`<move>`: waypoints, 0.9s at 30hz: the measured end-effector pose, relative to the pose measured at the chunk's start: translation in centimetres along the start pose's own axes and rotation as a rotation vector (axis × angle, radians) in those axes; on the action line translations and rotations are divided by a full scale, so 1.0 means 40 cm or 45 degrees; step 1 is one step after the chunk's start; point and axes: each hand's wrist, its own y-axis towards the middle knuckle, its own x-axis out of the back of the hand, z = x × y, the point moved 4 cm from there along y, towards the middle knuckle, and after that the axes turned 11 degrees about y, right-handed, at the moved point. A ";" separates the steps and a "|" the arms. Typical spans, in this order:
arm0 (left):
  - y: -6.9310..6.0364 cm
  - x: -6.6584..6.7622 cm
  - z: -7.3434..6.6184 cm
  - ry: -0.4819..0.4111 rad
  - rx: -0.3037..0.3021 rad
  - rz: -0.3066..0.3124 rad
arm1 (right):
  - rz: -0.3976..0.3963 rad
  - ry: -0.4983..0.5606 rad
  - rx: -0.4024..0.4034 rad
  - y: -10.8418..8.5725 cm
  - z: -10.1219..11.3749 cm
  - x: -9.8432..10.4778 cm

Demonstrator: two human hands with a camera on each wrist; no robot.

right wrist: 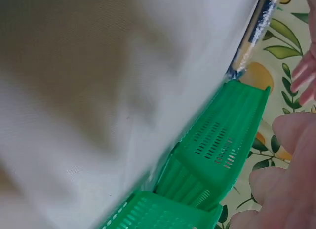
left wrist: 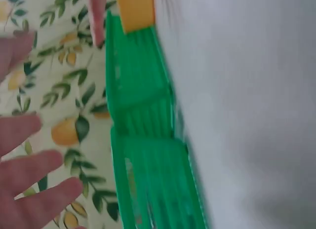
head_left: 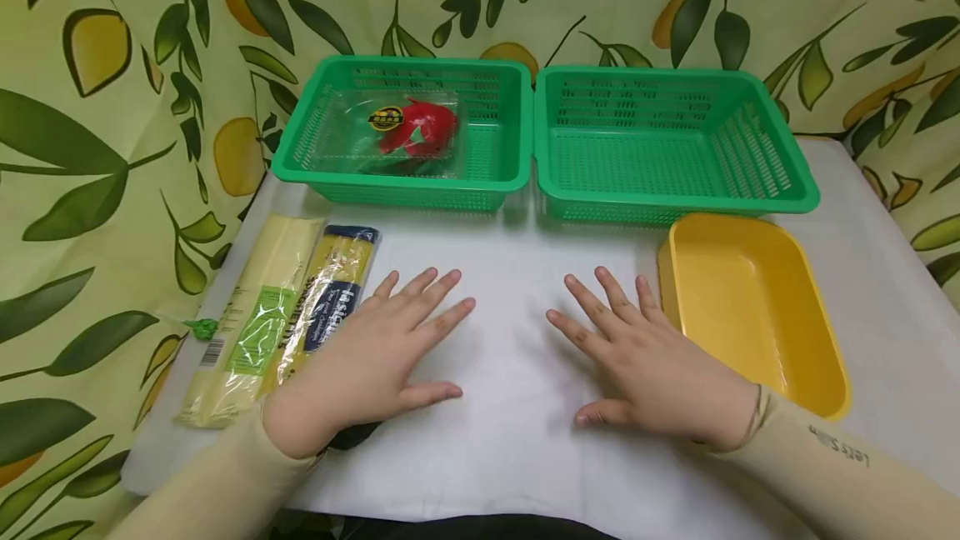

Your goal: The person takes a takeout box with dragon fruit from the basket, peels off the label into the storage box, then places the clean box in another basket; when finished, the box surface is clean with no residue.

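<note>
In the head view the left hand (head_left: 375,357) is spread palm down, fingers straight, partly covering a blue-labelled spaghetti packet (head_left: 333,298). Beside that lies a paler noodle packet (head_left: 262,332) with a green label. The right hand (head_left: 652,357), also spread with straight fingers, is just left of a yellow tub (head_left: 750,315). Neither hand holds anything. Fingers of the left hand (left wrist: 29,174) show at the left of the left wrist view; those of the right hand (right wrist: 291,179) show at the right of the right wrist view.
Two green baskets stand side by side at the back: the left one (head_left: 412,186) holds a clear plastic box (head_left: 345,132) with something red inside, the right one (head_left: 675,198) is empty. A small green item (head_left: 202,328) lies by the packets. Leaf-patterned cloth (head_left: 97,215) surrounds the white table (head_left: 502,457).
</note>
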 end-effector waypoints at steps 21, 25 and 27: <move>0.030 0.051 0.492 -0.455 1.180 -0.126 | -0.046 0.552 -0.067 0.221 0.007 0.198; 0.037 0.022 0.536 -0.469 1.194 -0.048 | -0.102 1.077 -0.235 0.320 -0.031 0.234; 0.037 0.007 0.551 -0.487 1.204 -0.041 | -0.150 1.347 -0.300 0.367 -0.046 0.244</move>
